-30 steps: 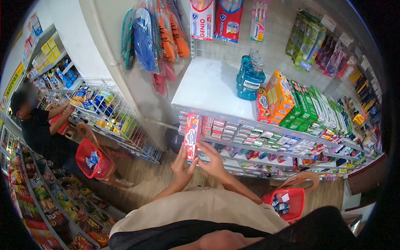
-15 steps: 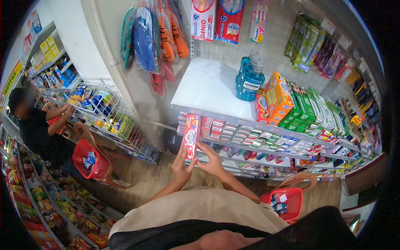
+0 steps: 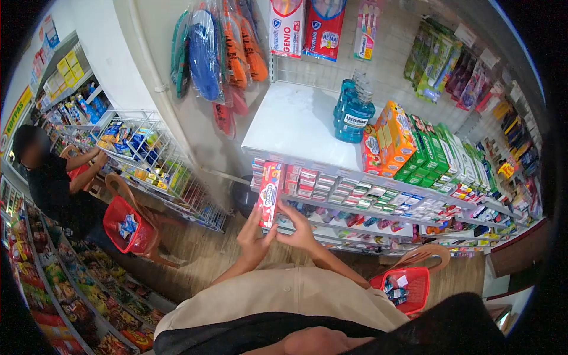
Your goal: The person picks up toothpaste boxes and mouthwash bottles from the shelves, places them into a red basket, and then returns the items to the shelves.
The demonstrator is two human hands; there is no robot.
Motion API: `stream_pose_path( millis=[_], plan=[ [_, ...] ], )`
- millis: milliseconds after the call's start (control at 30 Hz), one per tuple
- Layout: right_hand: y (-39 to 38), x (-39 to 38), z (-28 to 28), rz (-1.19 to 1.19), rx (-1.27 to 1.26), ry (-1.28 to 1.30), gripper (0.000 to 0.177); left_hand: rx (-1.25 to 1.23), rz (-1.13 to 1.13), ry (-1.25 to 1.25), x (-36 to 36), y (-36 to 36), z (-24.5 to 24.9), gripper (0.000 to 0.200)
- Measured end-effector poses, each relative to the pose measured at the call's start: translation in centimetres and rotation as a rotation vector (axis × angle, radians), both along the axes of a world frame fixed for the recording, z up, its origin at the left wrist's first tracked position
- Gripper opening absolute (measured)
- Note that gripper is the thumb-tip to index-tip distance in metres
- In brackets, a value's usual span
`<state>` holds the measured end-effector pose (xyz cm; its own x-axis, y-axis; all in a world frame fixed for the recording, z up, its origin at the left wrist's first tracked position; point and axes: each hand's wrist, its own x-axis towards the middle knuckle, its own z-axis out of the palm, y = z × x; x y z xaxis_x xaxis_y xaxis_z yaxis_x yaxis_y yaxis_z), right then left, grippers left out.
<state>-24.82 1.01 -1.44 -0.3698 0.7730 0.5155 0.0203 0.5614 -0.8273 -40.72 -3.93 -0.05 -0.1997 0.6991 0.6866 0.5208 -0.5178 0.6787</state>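
A red, white and pink toothpaste box [image 3: 270, 192] stands nearly upright in front of me, tilted slightly. My left hand [image 3: 252, 238] is closed on its lower left side, with the thumb near the bottom end. On the lower right side, my right hand [image 3: 297, 231] also grips it, fingers partly hidden behind the box. Just beyond the box, rows of small boxed goods [image 3: 331, 188] fill the shelf below a white top shelf [image 3: 296, 118].
Blue mouthwash bottles [image 3: 354, 118] and orange cartons [image 3: 393, 139] stand on the top shelf. A red basket [image 3: 414, 290] with bottles is at my lower right. Another red basket [image 3: 127, 225] sits on a chair at left. A person [image 3: 50, 177] reaches into a wire rack [image 3: 148, 142].
The toothpaste box has shifted slightly left and turned a little in my hands. Both hands keep their hold. The person at left has barely moved.
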Motion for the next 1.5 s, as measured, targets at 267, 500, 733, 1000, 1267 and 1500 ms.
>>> stream_pose_path(
  millis=[267, 500, 733, 1000, 1267, 1500],
  plan=[
    [0.3, -0.3, -0.9, -0.053, -0.023, 0.039, 0.079, 0.033, 0.008, 0.046, 0.1, 0.5, 1.4, 0.065],
    [1.3, -0.5, -0.5, -0.081, -0.041, 0.112, 0.075, -0.008, -0.022, -0.019, 0.7, 2.7, 2.4, 0.068],
    [3.3, -1.7, 0.4, -0.184, -0.058, 0.138, 0.065, -0.076, -0.212, -0.483, 0.7, 6.7, 2.3, 0.066],
    [5.2, -3.0, 2.8, -0.266, -0.022, 0.220, 0.051, -0.161, -0.248, -0.613, -0.6, 10.0, 1.2, 0.043],
    [6.9, -4.3, 2.6, -0.473, -0.246, 0.313, 0.024, -0.099, -0.103, -0.550, 0.0, 11.5, 1.8, 0.020],
    [7.6, -5.1, 3.7, -0.531, -0.299, 0.400, 0.023, 0.010, 0.207, -0.226, -0.3, 12.5, 1.5, 0.022]
  ],
)
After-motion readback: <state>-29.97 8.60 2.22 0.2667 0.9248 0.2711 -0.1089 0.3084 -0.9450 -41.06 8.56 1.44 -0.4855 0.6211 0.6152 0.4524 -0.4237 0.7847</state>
